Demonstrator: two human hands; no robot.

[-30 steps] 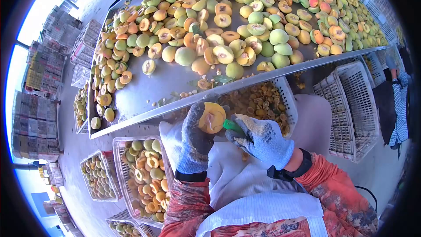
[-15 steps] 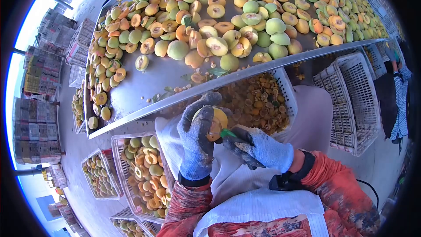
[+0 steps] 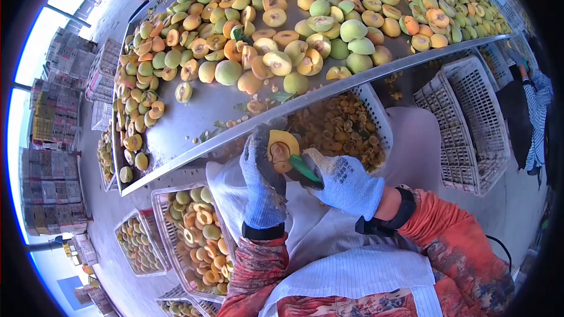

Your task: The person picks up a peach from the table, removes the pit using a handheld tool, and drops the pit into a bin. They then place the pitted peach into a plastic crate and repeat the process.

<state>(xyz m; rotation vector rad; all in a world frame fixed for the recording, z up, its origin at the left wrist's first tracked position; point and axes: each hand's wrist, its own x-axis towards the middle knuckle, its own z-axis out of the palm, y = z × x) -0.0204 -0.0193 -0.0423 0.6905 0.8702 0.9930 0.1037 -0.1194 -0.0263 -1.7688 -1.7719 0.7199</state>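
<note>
In a blue-and-grey work glove, my left hand is closed round an apricot half. Its cut face is turned up, with a brownish hollow or stone in the middle. My right hand, gloved alike, grips a green-handled tool that points at the fruit; its working tip is hard to make out against the flesh. Both hands are over my lap, just in front of the metal table's edge. Below and beyond them, a white crate holds many small brown and orange bits, perhaps stones or scraps.
Whole and halved apricots are heaped on the metal table. At my left, a crate of halves and another fruit crate stand on the floor. Nested white crates are on the right. Stacked crates line the far left.
The apricot half's cut face shows more fully now. My right hand has rolled over, exposing more of the green handle. The camera view has shifted slightly.
</note>
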